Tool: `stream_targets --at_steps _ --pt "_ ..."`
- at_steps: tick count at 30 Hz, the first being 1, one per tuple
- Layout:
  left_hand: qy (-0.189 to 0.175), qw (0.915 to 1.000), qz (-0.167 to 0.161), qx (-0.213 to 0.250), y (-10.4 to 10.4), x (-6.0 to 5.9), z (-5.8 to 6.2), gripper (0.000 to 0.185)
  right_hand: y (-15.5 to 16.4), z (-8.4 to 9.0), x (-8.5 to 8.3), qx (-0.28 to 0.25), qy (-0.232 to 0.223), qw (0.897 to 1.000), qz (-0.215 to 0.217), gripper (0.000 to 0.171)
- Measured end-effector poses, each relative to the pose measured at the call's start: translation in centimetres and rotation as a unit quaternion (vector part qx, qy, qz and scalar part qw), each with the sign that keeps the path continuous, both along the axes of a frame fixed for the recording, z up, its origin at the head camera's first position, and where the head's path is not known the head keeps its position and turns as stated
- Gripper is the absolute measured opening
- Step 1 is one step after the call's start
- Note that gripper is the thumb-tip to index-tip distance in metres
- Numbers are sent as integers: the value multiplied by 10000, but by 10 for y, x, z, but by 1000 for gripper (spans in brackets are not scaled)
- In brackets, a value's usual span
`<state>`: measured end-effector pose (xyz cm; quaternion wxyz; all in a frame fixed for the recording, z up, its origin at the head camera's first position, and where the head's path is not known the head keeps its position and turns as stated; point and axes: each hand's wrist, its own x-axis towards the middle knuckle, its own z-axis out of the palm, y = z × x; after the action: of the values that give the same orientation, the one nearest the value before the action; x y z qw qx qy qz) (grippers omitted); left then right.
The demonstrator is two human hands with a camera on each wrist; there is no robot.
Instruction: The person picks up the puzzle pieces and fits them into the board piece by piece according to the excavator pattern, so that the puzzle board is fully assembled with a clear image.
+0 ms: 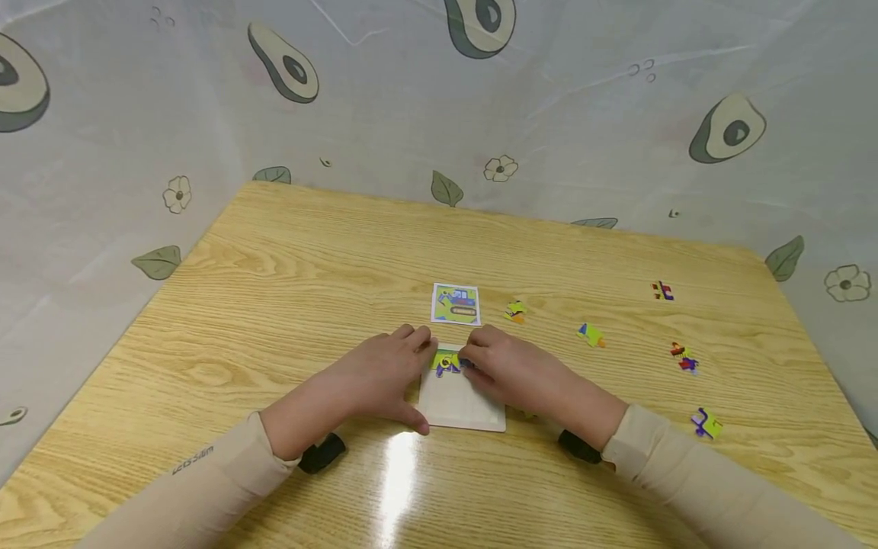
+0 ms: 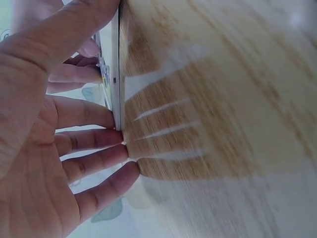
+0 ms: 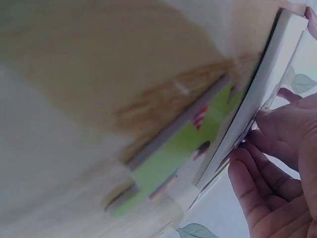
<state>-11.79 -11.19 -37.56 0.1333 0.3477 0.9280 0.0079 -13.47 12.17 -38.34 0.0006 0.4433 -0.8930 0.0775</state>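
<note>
A white puzzle tray (image 1: pixel 461 406) lies between the two hands, with joined green and purple jigsaw pieces (image 1: pixel 446 363) along its far edge. My left hand (image 1: pixel 380 377) rests at the tray's left side; in the left wrist view its straight fingers (image 2: pixel 94 161) touch the table there. At the far right corner, my right hand (image 1: pixel 511 370) pinches a dark jigsaw piece (image 1: pixel 467 364) low over the tray, mostly hidden by the fingers. The right wrist view shows a loose green piece (image 3: pixel 178 148) close beside the tray's right edge.
A small picture card (image 1: pixel 456 305) of a blue vehicle lies beyond the tray. Loose jigsaw pieces are spread to the right: a green one (image 1: pixel 515 311), another (image 1: pixel 591 334), a red cluster (image 1: pixel 684 358), and a purple-green one (image 1: pixel 706 423). An avocado-print cloth (image 1: pixel 384 99) hangs behind the table.
</note>
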Motion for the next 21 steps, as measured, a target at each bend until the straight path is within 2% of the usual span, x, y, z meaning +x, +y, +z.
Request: stream_targets --at_steps 7,14,17,21 --pt "0 10000 1 -13 -1 1 1 116 -6 -2 3 39 256 9997 -8 6" --pt "-38 10000 30 0 0 2 0 117 -5 0 6 231 190 9995 -33 6" --pt "-46 10000 14 40 0 2 0 116 -2 2 6 236 10 9997 29 9" --pt "-37 10000 -5 75 2 1 0 115 5 7 5 212 -507 9985 63 21"
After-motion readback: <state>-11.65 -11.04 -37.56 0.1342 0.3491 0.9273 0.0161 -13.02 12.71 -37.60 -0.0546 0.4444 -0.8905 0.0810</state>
